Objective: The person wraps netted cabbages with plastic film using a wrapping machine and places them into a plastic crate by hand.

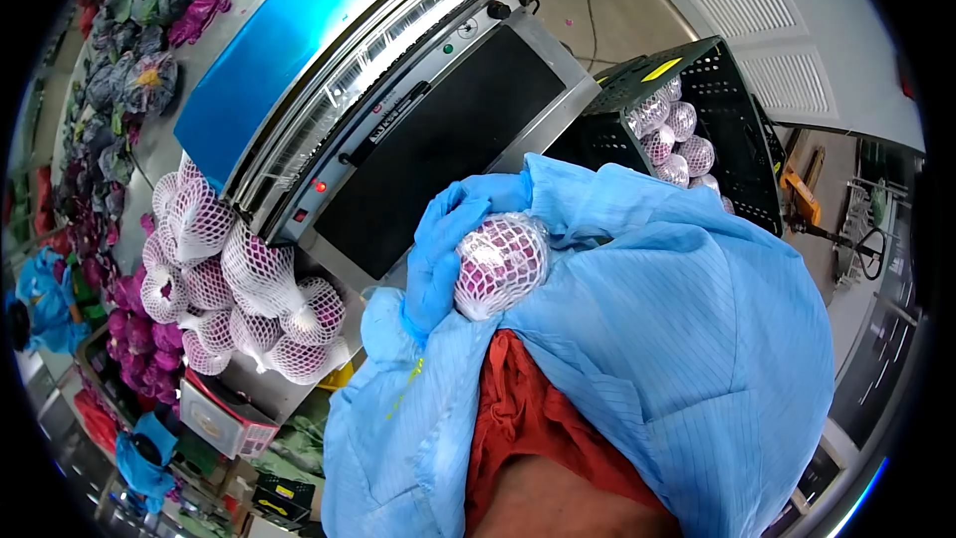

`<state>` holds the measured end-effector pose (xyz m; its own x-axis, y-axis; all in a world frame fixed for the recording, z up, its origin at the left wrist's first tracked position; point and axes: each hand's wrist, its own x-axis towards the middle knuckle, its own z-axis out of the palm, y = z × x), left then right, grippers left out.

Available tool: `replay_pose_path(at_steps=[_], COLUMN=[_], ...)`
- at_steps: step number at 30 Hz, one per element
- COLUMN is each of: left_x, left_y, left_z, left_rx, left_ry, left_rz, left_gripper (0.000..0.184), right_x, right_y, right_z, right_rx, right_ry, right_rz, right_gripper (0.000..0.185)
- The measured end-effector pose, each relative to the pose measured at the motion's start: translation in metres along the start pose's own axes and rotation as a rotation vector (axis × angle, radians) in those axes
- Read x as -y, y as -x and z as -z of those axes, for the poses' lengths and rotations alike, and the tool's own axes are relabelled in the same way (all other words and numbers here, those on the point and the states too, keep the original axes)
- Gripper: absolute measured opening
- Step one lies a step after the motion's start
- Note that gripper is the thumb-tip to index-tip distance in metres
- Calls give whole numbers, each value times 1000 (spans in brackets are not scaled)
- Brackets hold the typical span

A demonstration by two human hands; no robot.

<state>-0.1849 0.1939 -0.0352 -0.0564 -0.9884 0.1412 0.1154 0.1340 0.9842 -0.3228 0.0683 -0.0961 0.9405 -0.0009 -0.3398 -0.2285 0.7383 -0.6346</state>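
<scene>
A round purple-red cabbage (501,266) in a white foam net, with shiny clear film over it, is held close against my blue coat. My left hand (428,274), in a blue glove, curves around its left side. From above, my right hand (478,197), also gloved in blue, presses on its top, its fingers meeting those of the left. Parts of the fingers are hidden behind one another and the cabbage. Just beyond my hands stands a film wrapping machine (388,105) with a black plate (448,139) and a lit red lamp.
Several netted cabbages (254,284) are piled left of the machine. At the right, a dark perforated crate (742,130) holds several film-wrapped cabbages (677,134). Loose dark cabbages and leaves (119,90) cover the far-left steel table (244,0). Blue-sleeved people (48,304) stand at the left.
</scene>
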Motion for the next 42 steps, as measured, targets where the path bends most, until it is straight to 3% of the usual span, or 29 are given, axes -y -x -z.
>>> replay_pose_path(at_steps=[1, 5, 6, 8, 12, 13, 17, 18, 20, 22, 23, 26, 28, 29, 30, 32, 33, 37, 40, 42], left_x=[2, -8, -8, -7, -4, -1, 16, 18, 24, 35, 38, 53, 54, 50, 45, 63, 65, 64, 64, 63], left_y=[0, 10, 12, 12, -17, -27, -79, -95, -124, -147, -157, -162, -162, -161, -160, -146, -141, -120, -103, -90], left_z=[3, -25, -30, -43, -77, -87, -146, -164, -201, -238, -252, -290, -297, -297, -296, -282, -274, -244, -222, -204], left_rx=[47, -60, -90, -225, -357, -367, -346, -301, -143, -3, 177, 138, 224, 214, 202, 144, 108, -9, -64, -91], left_ry=[11, 316, 320, 293, 432, 485, 663, 635, 588, 526, 347, -44, -88, -59, -28, -50, 73, 74, 136, 123], left_rz=[-48, 161, 173, 291, 419, 477, 661, 672, 688, 642, 563, 512, 342, 397, 450, 477, 579, 691, 771, 805], left_gripper=[71, 96, 103, 103, 87, 81, 56, 51, 51, 54, 65, 70, 67, 64, 60, 57, 52, 39, 35, 31], right_x=[-3, -13, -15, -20, 11, 5, 24, 14, 12, -5, -18, -65, -41, -42, -56, -94, -98, -97, -105, -118], right_y=[4, 32, 47, 64, 143, 152, 210, 228, 264, 298, 314, 351, 369, 380, 389, 404, 407, 398, 391, 397], right_z=[-2, -8, -18, -35, -52, -49, -56, -29, -13, 23, 39, 109, 111, 126, 155, 222, 235, 258, 280, 296], right_rx=[-53, -219, -238, -435, -614, -680, -954, -929, -943, -971, -1054, -1288, -1219, -1228, -1379, -1531, -1576, -1628, -1736, -1909], right_ry=[-165, -33, -426, -78, 683, 583, 455, 600, 288, 258, 214, 23, -431, -530, -565, -596, -611, -651, -452, -81], right_rz=[-42, 212, 96, 364, 486, 490, 677, 729, 711, 888, 889, 930, 1093, 1078, 991, 893, 913, 909, 720, 420], right_gripper=[31, 29, 36, 45, 91, 109, 120, 117, 109, 96, 87, 55, 43, 39, 58, 54, 54, 61, 64, 66])
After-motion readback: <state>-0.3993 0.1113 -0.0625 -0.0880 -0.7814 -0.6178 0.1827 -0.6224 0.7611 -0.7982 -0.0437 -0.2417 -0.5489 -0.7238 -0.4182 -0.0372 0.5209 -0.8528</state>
